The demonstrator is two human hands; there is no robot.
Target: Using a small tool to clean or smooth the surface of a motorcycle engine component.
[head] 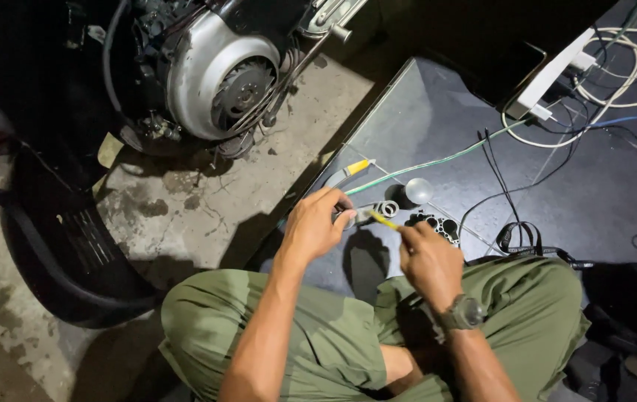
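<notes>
- Where the dark floor panel ends at bare concrete, open room lies left.
- Left hand: closed around small metal part.
- Right hand: pinching yellow-handled tool, tip touching that part.

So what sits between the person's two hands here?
In the head view, a small grey metal part held by the left hand, and a thin yellow tool from the right hand meeting it.

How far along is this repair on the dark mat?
Done: small parts already lie out on the dark mat, a ring-shaped bearing and a black perforated plate. In hand: the left hand grips a small metal piece while the right hand works it with a yellow tool. Left: the scooter engine sits uncovered.
</notes>
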